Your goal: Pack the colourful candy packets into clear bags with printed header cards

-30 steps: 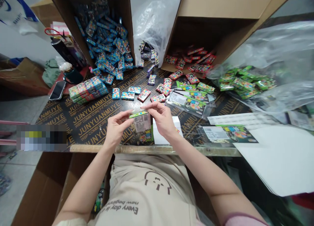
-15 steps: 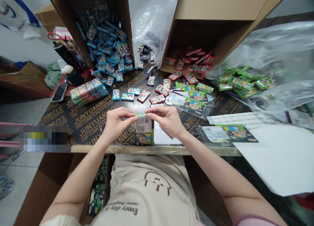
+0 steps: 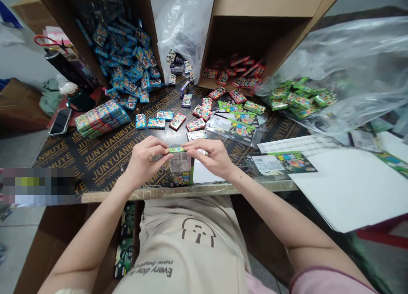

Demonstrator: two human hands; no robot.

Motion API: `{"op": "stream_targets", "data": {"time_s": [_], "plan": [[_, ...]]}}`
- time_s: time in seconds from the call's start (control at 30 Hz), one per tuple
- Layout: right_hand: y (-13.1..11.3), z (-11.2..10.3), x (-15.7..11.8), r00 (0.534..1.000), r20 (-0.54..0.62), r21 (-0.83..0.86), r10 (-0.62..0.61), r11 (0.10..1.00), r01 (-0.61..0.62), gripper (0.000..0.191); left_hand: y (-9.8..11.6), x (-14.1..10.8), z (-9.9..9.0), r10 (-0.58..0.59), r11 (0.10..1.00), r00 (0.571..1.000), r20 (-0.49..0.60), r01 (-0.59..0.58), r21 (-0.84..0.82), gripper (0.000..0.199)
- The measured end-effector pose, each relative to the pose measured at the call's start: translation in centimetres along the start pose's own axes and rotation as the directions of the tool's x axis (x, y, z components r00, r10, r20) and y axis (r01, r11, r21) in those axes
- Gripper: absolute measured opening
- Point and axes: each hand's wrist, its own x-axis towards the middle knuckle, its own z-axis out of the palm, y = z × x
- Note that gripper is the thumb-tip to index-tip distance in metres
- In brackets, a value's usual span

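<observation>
Both hands pinch the top of a printed plastic bag (image 3: 180,177), which hangs down towards the table's front edge. My left hand (image 3: 147,159) has thumb and fingers pressed together at the left end of its green top strip. At the right end, my right hand (image 3: 210,159) grips the same strip between thumb and fingers. A white sheet (image 3: 205,175) lies under the right hand. Just beyond the hands are small blue boxes (image 3: 156,123) and red boxes (image 3: 195,125), lying loose.
Behind stand a carton of blue boxes (image 3: 127,69), a clear bag with dark boxes (image 3: 178,66) and a carton of red boxes (image 3: 242,69). Green boxes (image 3: 302,96) spill from plastic at right. Stacked boxes (image 3: 102,117) and a phone (image 3: 60,122) lie left; white sheets (image 3: 347,187) overhang right.
The view has shifted, so most things appear further left. Both hands still pinch the bag's top strip, with the fingers only slightly changed.
</observation>
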Motion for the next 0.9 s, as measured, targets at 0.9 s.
{"op": "stream_targets", "data": {"time_s": [0.9], "plan": [[9.0,-3.4,-0.3,0.918,-0.167,-0.353,0.358,0.848,-0.395,0.012,0.0,-0.9,2.7,-0.056,0.998,0.983,-0.173,0.052,-0.031,0.011]]}}
